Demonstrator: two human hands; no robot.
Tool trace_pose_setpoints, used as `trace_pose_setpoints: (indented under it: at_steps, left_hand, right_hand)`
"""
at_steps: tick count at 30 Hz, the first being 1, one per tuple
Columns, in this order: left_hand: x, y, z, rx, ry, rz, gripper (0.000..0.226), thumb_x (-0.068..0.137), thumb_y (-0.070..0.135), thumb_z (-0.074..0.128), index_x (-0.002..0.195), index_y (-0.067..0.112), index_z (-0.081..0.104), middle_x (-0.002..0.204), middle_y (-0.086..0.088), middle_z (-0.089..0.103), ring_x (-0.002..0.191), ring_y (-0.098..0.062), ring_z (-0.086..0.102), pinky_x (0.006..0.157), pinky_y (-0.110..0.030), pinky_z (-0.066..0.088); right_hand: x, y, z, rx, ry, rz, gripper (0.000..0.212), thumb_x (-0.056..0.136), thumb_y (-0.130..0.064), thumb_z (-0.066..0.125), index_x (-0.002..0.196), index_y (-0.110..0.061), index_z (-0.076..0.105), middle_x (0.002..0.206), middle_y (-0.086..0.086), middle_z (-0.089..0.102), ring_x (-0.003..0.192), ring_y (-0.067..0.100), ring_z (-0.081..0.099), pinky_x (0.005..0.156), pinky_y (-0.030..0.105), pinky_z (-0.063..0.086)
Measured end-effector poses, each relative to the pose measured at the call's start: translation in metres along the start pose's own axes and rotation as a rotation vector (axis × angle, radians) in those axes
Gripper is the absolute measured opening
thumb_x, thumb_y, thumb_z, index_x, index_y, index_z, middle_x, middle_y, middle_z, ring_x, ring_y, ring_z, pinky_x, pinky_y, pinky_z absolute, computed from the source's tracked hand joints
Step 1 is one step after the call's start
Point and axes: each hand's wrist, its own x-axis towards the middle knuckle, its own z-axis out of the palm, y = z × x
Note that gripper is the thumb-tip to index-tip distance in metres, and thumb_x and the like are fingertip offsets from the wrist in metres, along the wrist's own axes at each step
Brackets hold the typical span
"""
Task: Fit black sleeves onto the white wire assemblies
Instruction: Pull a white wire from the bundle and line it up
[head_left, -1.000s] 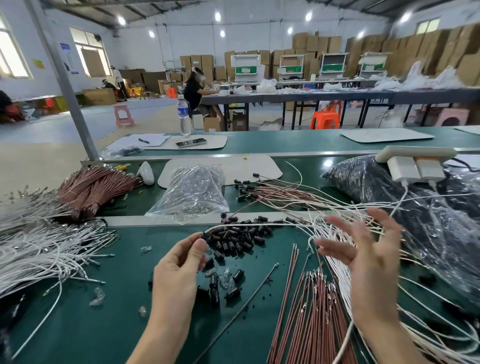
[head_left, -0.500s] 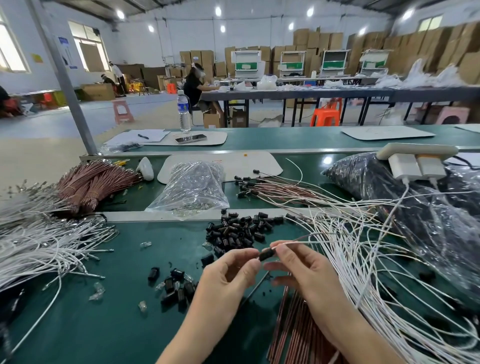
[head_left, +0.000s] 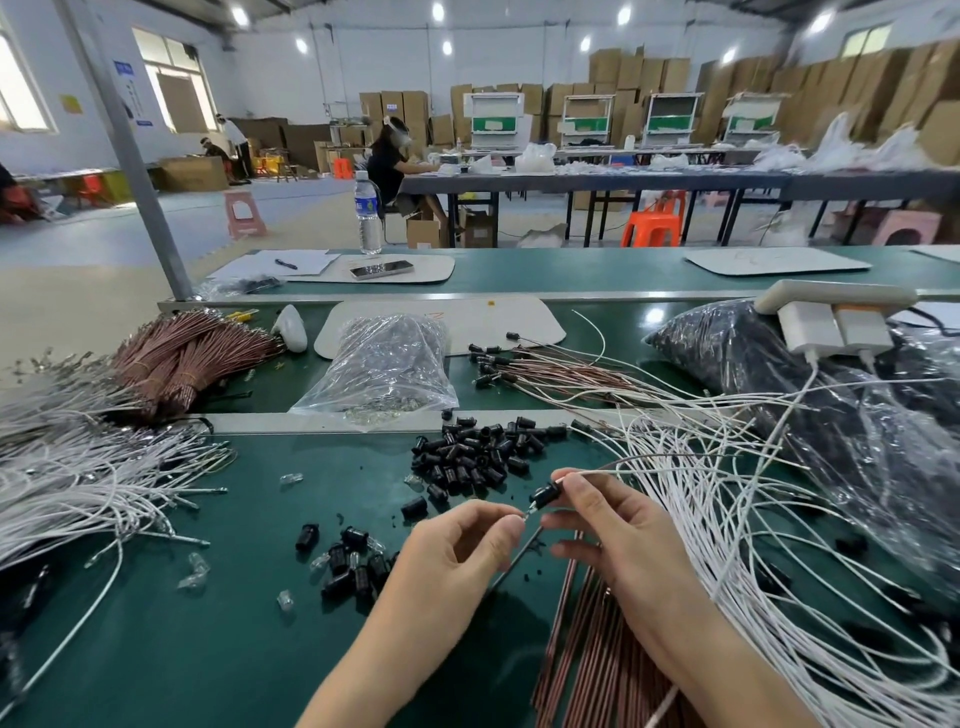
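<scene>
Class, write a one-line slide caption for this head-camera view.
Right hand pinches a black sleeve on a white wire, left hand pinches the wire's tip, over a green bench near loose sleeves.

Left hand (head_left: 457, 551), right hand (head_left: 608, 530) bare; forearms bare; nails apparently short.

Right hand (head_left: 613, 525) pinches a black sleeve (head_left: 545, 493) threaded on a white wire (head_left: 597, 472). Left hand (head_left: 462, 545) pinches the wire's metal tip (head_left: 527, 512) just left of it. Loose black sleeves (head_left: 478, 452) lie heaped on the green counter (head_left: 208, 649) just beyond both hands.
</scene>
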Motion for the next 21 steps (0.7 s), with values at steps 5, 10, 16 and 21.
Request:
trace_pose_setpoints:
  at_steps: [5, 10, 16, 21]
  left_hand:
    - [-0.0011, 0.0022, 0.0021, -0.013, 0.004, 0.017, 0.020, 0.086, 0.060, 0.060, 0.088, 0.042, 0.070, 0.082, 0.006, 0.073, 0.078, -0.013, 0.068, 0.077, -0.028, 0.054]
    - [-0.0023, 0.0042, 0.0023, -0.034, 0.017, -0.003, 0.021, 0.083, 0.051, 0.065, 0.086, 0.031, 0.072, 0.080, 0.005, 0.073, 0.073, -0.011, 0.067, 0.072, -0.020, 0.054]
    - [-0.0037, 0.0074, 0.0039, -0.052, 0.011, -0.008, 0.032, 0.080, 0.055, 0.066, 0.089, 0.025, 0.072, 0.072, 0.007, 0.069, 0.065, -0.001, 0.058, 0.063, -0.018, 0.047]
    - [-0.0019, 0.0058, 0.0029, 0.033, 0.016, -0.002, 0.013, 0.094, 0.038, 0.065, 0.087, 0.028, 0.069, 0.065, 0.014, 0.062, 0.059, 0.000, 0.051, 0.057, -0.015, 0.041]
  right_hand:
    - [-0.0019, 0.0001, 0.0009, -0.098, -0.040, -0.022, 0.020, 0.084, -0.035, 0.068, 0.095, -0.024, 0.080, 0.091, 0.008, 0.077, 0.078, 0.020, 0.074, 0.062, 0.026, 0.059]
    - [-0.0032, 0.0016, 0.0005, -0.149, -0.074, -0.037, 0.019, 0.085, -0.036, 0.068, 0.098, -0.028, 0.079, 0.092, 0.008, 0.077, 0.080, 0.020, 0.074, 0.063, 0.027, 0.059]
    - [-0.0047, 0.0060, 0.0049, -0.165, -0.179, -0.022, 0.020, 0.081, -0.033, 0.077, 0.101, -0.032, 0.077, 0.095, 0.004, 0.075, 0.087, 0.017, 0.073, 0.067, 0.029, 0.059]
    - [0.0000, 0.0055, 0.0030, -0.035, -0.074, -0.017, 0.022, 0.079, -0.032, 0.073, 0.098, -0.020, 0.075, 0.095, 0.015, 0.076, 0.088, 0.027, 0.074, 0.065, 0.028, 0.060]
